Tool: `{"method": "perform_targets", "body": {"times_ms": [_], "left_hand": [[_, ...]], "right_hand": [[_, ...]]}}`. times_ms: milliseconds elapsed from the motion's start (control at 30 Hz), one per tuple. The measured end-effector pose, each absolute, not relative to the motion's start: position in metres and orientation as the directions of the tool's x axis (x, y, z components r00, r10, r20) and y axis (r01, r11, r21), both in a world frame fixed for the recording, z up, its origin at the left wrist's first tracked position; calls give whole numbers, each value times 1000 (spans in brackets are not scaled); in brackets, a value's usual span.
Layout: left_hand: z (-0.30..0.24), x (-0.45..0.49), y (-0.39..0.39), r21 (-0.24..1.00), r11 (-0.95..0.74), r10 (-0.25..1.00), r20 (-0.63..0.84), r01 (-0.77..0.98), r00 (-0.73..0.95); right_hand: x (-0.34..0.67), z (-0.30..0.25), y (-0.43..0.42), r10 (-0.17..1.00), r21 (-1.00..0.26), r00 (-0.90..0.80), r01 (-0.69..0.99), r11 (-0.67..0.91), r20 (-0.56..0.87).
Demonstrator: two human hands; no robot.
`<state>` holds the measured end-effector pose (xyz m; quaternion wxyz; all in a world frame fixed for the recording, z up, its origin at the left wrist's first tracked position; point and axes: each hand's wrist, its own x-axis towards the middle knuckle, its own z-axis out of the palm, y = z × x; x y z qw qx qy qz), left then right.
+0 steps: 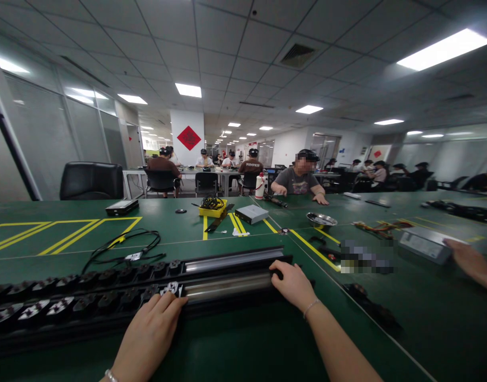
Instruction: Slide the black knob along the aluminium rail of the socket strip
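Observation:
Two long black rails lie side by side across the near table, each with a row of black knob-like parts and a bare metallic channel to the right. My left hand is closed over the near rail, its fingertips beside a part with white marks at the end of the row. At the right end of that channel, my right hand curls its fingers over the rail's end. A small dark piece shows under those fingers; its kind is unclear.
Past the rails lie a looped black cable, a yellow tray, a grey box and a metal bowl. At right, another person's hand touches a silver box. A co-worker sits across the table.

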<state>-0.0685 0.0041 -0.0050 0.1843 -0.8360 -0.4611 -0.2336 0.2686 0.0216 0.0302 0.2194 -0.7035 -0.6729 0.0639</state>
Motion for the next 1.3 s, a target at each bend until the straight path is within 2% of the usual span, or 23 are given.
{"method": "perform_targets", "body": {"times_ms": [633,900,1300], "left_hand": [[-4,-69,4,-93,-501,688,561,861,461],[-3,-69,4,-95,-503,688,558,859,464],[-3,-69,4,-99,-499,696,547,861,466]], "right_hand": [[273,31,18,968,-345,97,938,-13,229],[275,27,19,959,-409,142,912,-31,243],[275,30,19,970,-395,126,918,-36,206]]}}
